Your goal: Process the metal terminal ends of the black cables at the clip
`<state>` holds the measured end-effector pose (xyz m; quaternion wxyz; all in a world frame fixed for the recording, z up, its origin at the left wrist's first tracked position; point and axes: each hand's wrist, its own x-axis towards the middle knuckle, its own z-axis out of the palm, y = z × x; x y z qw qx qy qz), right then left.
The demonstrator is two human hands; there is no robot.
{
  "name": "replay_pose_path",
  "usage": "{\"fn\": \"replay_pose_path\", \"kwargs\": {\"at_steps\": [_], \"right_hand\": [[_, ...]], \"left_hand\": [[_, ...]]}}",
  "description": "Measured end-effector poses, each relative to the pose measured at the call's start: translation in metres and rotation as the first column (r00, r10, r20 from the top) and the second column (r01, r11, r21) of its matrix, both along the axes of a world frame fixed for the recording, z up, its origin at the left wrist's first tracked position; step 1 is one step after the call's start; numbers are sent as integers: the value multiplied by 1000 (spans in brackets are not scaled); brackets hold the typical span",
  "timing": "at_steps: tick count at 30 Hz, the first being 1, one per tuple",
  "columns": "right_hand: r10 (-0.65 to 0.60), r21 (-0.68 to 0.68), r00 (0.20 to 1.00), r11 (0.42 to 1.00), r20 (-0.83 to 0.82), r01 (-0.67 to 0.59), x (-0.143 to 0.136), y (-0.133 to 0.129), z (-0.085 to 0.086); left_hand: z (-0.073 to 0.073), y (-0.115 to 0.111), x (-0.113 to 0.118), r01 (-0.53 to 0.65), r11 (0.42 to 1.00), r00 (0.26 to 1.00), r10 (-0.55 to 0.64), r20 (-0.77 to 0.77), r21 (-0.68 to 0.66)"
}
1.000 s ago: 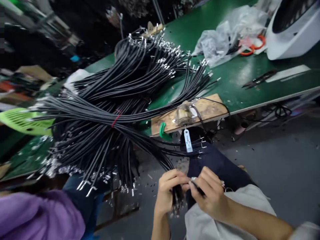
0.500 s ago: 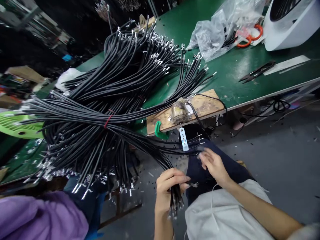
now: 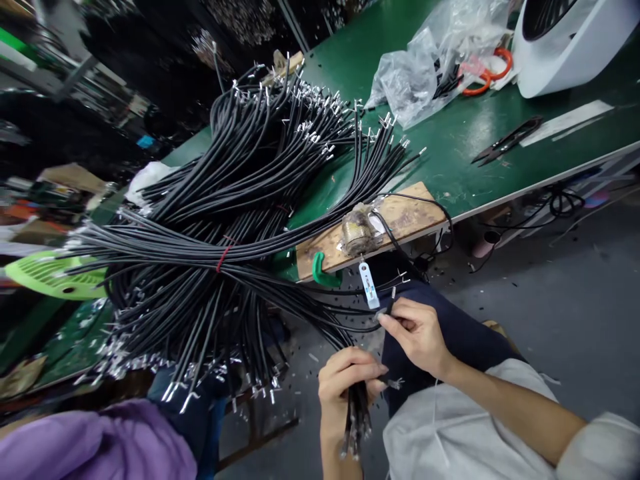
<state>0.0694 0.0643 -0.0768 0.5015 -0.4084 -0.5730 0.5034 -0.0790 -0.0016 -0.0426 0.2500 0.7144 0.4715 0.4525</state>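
My left hand (image 3: 350,381) is closed round a bundle of black cables (image 3: 357,417), whose stripped ends hang below the fist. One frayed end pokes out past the thumb. Up and to the right, my right hand (image 3: 413,333) pinches a single black cable (image 3: 367,327) near its tip, the fingers pressed together. Just above that hand, a small motor-like device (image 3: 357,230) sits on a wooden board (image 3: 413,210), with a white-blue tag (image 3: 369,285) sticking out towards me. A red tie (image 3: 223,258) binds the cables farther along, on a large heap of black cables (image 3: 200,267).
A green clamp (image 3: 323,270) grips the board's edge. On the green table (image 3: 450,153) lie thread snips (image 3: 507,140), orange-handled scissors (image 3: 487,73), a plastic bag (image 3: 413,80) and a white fan-like housing (image 3: 560,60). A person's purple sleeve (image 3: 100,440) is at lower left, beside a green fan (image 3: 60,275).
My right hand, blurred and reaching at a cable end before, now pinches a cable and has bent its tip upward. The left hand keeps its grip. The view has shifted slightly.
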Motion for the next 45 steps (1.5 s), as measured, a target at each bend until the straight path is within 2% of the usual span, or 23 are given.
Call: {"fn": "replay_pose_path", "kwargs": {"at_steps": [5,7,11,14,18,20,26,29,31,35,39,41,43,45], "right_hand": [[22,-26,1000,999,-10,-22,-5,-3,-2],[22,-21,1000,1000,18,-21,-5,-3,-4],[3,1,984,1000,180,-3,6,-1,-7],[-17,69,985,998,170,6,21,-3,-2],[128,230,990,963,66,-140,31,-5,13],[166,246,983,952,75,-179,29,-3,18],[193,144,981,971,1,-191,19,7,19],[112,176,993,977,30,-116,16,8,18],[97,136,994,987,-47,-90,13,7,18],[186,-37,923,977,-338,-211,7,7,16],[201,-91,915,965,-349,-246,7,12,14],[226,-145,896,943,-383,-300,8,14,12],[255,-240,848,886,-464,-398,7,15,9],[226,-312,806,839,-548,-447,7,13,5]], "left_hand": [[-2,-1,-2,24,1000,999,-24,22,-15],[1,0,0,-1,1000,1000,2,9,-9],[12,6,15,-201,978,979,203,-31,54],[17,12,27,-325,940,944,329,-32,102],[17,17,33,-372,923,922,380,-79,93],[17,18,33,-363,928,926,369,-82,78],[16,16,30,-328,945,938,327,-116,3],[14,17,31,-334,943,935,331,-124,1],[13,20,33,-353,935,931,353,-99,10],[14,24,36,-380,925,924,380,-42,0],[15,25,34,-371,929,929,370,-25,-16],[15,24,33,-348,937,937,348,-5,-27],[16,23,31,-319,945,947,320,0,-67],[18,24,30,-301,946,953,302,-8,-121]]}}
